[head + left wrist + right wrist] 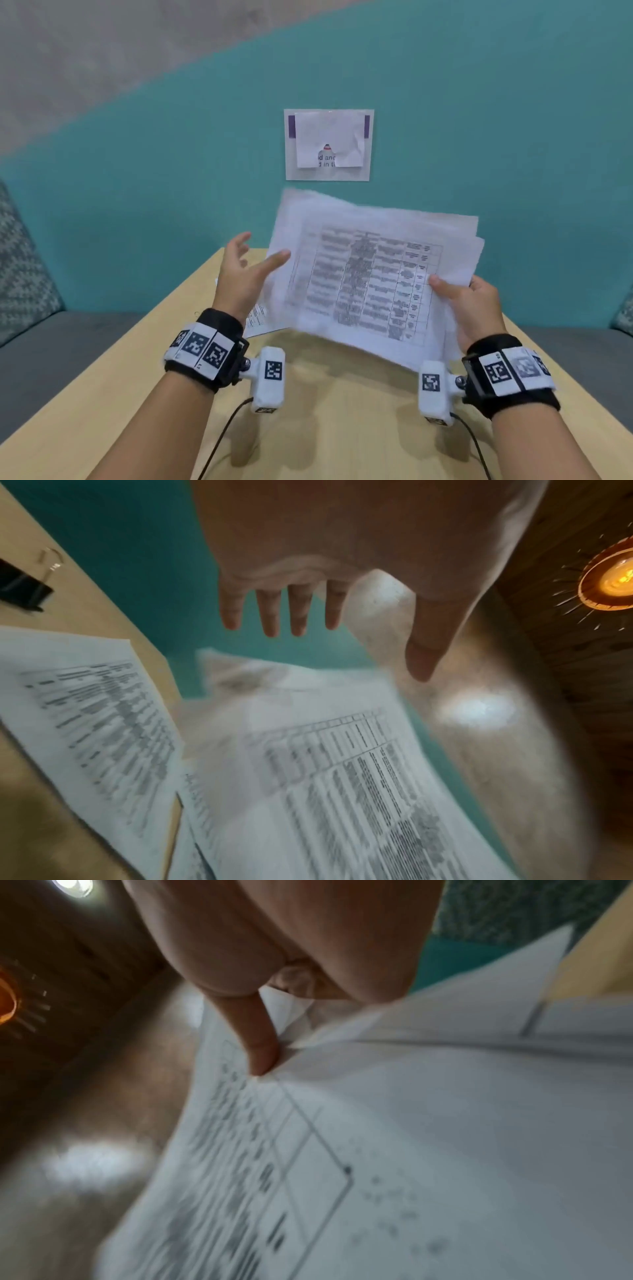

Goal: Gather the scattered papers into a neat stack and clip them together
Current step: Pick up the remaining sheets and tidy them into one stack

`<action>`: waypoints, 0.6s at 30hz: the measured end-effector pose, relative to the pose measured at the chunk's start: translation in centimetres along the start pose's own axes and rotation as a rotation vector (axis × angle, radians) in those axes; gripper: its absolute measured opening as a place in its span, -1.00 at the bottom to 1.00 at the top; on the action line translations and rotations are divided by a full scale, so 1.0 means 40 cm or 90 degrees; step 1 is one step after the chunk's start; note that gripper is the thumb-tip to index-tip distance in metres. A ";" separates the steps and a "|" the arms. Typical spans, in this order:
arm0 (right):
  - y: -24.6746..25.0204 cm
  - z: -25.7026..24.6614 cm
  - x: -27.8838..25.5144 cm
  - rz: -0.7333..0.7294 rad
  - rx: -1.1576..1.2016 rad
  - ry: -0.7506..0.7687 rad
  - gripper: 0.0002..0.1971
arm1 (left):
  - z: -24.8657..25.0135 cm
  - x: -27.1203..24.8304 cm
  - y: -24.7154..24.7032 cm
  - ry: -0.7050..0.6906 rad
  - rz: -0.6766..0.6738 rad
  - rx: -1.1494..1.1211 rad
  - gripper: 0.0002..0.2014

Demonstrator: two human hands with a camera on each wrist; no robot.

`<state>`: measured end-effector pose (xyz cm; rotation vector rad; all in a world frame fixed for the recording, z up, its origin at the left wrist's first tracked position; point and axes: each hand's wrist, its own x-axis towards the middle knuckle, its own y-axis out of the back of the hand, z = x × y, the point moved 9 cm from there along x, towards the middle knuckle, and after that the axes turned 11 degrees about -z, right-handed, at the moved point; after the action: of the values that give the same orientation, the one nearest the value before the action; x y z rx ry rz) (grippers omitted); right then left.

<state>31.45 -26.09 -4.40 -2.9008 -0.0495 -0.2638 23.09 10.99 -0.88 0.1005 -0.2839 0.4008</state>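
My right hand (455, 291) pinches the right edge of a loose bundle of printed papers (370, 281), thumb on top, and holds it tilted above the wooden table (308, 428). The sheets are fanned and uneven. In the right wrist view the thumb (260, 1042) presses on the papers (411, 1150). My left hand (253, 257) hovers open with spread fingers (281, 610) just beside the bundle's left edge (342, 791); whether it touches the paper I cannot tell. One more printed sheet (85, 710) lies flat on the table under that hand. A black binder clip (24, 585) rests on the table beyond it.
A teal wall stands right behind the table, with a paper notice (328, 144) stuck on it. A grey sofa seat (51, 342) and a patterned cushion (20, 267) flank the table on the left. The table narrows toward the wall.
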 end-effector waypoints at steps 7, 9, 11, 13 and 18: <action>-0.013 0.055 -0.005 0.128 0.242 -0.097 -0.38 | 0.002 -0.022 -0.068 0.078 -0.026 -0.146 -0.02; -0.069 0.060 -0.005 0.074 0.295 -0.110 -0.35 | -0.021 -0.037 -0.111 0.147 -0.085 -0.216 -0.01; -0.135 0.073 -0.002 0.002 0.323 -0.134 -0.12 | -0.019 -0.050 -0.147 0.166 -0.129 -0.309 -0.26; -0.206 0.065 -0.018 -0.055 0.341 -0.133 -0.15 | 0.001 -0.044 -0.138 0.110 -0.076 -0.403 -0.57; -0.263 0.046 -0.059 -0.079 0.279 -0.128 -0.55 | 0.063 -0.036 -0.028 -0.042 0.111 -0.358 -0.71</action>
<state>28.90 -15.46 -4.26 -2.4788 -0.2840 0.0213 21.63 9.06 1.05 -0.4650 -0.4628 0.4773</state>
